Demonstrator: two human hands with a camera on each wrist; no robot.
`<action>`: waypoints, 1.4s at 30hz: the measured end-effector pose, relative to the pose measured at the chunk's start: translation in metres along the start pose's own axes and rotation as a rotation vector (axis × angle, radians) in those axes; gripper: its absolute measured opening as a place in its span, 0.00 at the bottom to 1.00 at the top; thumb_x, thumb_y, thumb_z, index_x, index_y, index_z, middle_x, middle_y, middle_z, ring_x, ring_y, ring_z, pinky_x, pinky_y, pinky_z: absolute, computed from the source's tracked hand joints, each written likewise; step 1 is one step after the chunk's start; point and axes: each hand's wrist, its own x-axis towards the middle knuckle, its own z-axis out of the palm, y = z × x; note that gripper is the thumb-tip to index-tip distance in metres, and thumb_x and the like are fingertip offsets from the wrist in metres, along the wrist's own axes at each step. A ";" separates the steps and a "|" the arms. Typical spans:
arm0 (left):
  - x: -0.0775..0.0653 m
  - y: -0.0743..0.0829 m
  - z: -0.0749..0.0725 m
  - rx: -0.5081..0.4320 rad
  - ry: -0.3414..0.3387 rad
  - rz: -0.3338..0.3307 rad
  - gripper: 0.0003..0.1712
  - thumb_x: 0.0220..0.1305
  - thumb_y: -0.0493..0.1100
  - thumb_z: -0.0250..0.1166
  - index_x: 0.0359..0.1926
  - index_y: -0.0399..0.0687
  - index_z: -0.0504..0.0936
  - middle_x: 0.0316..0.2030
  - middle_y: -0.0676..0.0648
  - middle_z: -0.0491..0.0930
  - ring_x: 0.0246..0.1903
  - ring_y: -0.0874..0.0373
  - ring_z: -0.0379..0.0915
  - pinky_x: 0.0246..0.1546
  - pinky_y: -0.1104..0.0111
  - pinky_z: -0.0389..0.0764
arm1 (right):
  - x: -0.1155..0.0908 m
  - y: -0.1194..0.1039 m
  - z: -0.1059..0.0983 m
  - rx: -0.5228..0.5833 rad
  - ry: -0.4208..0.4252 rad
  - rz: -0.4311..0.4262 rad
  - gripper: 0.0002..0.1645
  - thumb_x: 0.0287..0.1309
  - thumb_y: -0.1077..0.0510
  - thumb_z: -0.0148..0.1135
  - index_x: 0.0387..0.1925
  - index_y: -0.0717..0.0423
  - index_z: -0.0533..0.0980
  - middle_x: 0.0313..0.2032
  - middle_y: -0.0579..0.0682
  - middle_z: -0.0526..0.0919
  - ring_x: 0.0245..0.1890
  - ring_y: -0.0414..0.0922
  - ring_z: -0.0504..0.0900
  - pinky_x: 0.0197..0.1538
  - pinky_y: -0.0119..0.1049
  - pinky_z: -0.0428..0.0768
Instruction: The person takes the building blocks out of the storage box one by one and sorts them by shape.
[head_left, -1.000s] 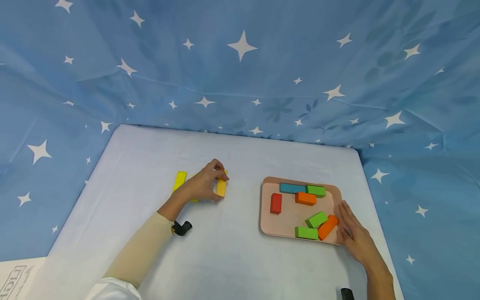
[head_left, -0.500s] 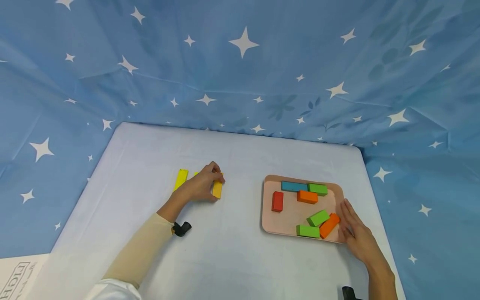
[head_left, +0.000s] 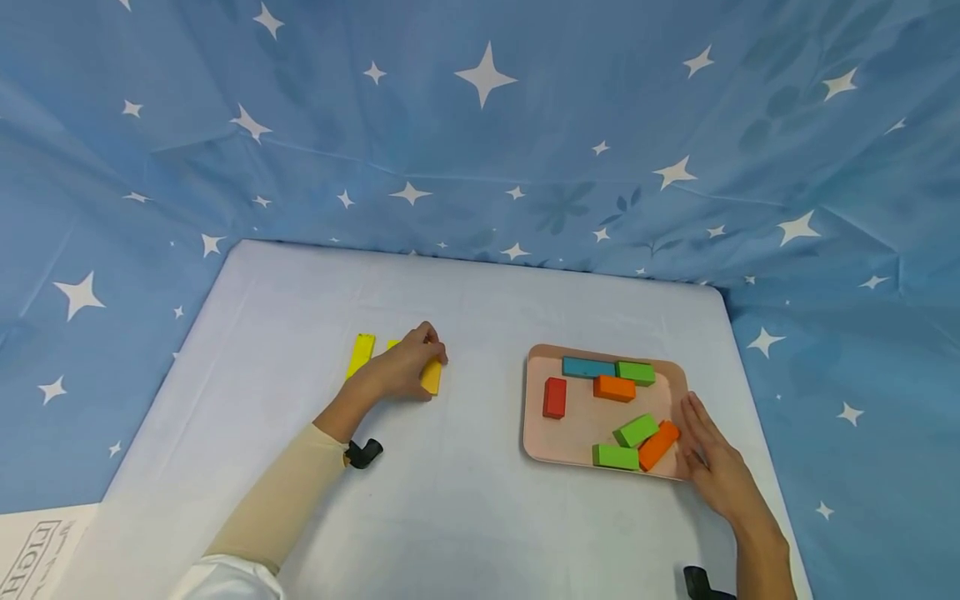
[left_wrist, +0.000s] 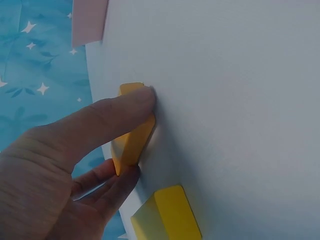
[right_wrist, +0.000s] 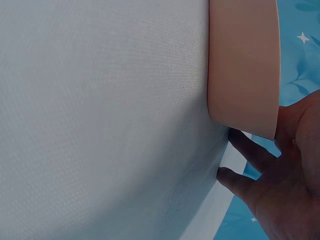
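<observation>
My left hand [head_left: 405, 364] pinches an orange-yellow block [left_wrist: 134, 142] between thumb and fingers on the white table. In the left wrist view, a bright yellow block [left_wrist: 177, 212] lies close by. Two yellow blocks show in the head view: one yellow block [head_left: 362, 355] lies left of the hand, the other is mostly hidden behind it. Fingers extended, my right hand [head_left: 722, 475] rests against the right side of a pink tray [head_left: 573, 442]. The right wrist view shows the tray wall [right_wrist: 244, 65] beside that hand.
Inside the tray lie a red block [head_left: 554, 397], a blue block [head_left: 588, 367], orange blocks [head_left: 614, 388] and several green blocks [head_left: 616, 457]. A blue starry cloth [head_left: 480, 167] hangs behind the table [head_left: 465, 500]. A printed sheet [head_left: 41, 550] sits at the lower left.
My left hand has shifted the orange-yellow block a little to the left, toward the other yellow blocks. My right hand stays at the tray's side.
</observation>
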 end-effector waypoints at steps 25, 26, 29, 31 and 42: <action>0.037 0.040 -0.001 0.166 0.080 0.226 0.22 0.67 0.44 0.73 0.61 0.52 0.82 0.62 0.45 0.73 0.61 0.49 0.71 0.67 0.53 0.73 | 0.001 0.004 -0.002 0.013 -0.006 0.003 0.47 0.73 0.66 0.54 0.84 0.46 0.45 0.84 0.51 0.42 0.78 0.71 0.53 0.64 0.76 0.63; 0.043 0.047 0.000 0.184 0.074 0.244 0.21 0.68 0.44 0.72 0.61 0.53 0.82 0.62 0.46 0.73 0.61 0.49 0.71 0.69 0.54 0.72 | 0.002 0.004 -0.002 0.013 -0.009 0.004 0.47 0.73 0.65 0.54 0.84 0.46 0.45 0.84 0.50 0.42 0.78 0.71 0.53 0.64 0.76 0.63; 0.066 0.072 0.003 0.222 0.055 0.312 0.20 0.71 0.41 0.68 0.62 0.53 0.82 0.62 0.46 0.74 0.61 0.51 0.72 0.70 0.58 0.72 | 0.002 0.005 -0.002 0.018 -0.003 -0.003 0.47 0.73 0.65 0.54 0.84 0.46 0.45 0.84 0.51 0.43 0.79 0.70 0.52 0.66 0.75 0.61; 0.081 0.089 0.006 0.238 0.028 0.355 0.19 0.72 0.39 0.66 0.62 0.53 0.82 0.62 0.46 0.75 0.61 0.52 0.73 0.70 0.59 0.72 | 0.002 0.004 -0.003 0.023 -0.005 -0.004 0.47 0.73 0.65 0.54 0.84 0.47 0.45 0.84 0.51 0.42 0.79 0.69 0.52 0.67 0.75 0.60; 0.140 0.152 0.037 0.270 -0.216 0.400 0.26 0.74 0.31 0.59 0.67 0.56 0.81 0.65 0.49 0.75 0.65 0.56 0.72 0.69 0.69 0.73 | 0.000 0.002 -0.003 0.041 -0.002 0.004 0.45 0.73 0.67 0.53 0.84 0.50 0.48 0.84 0.52 0.44 0.79 0.69 0.52 0.68 0.73 0.59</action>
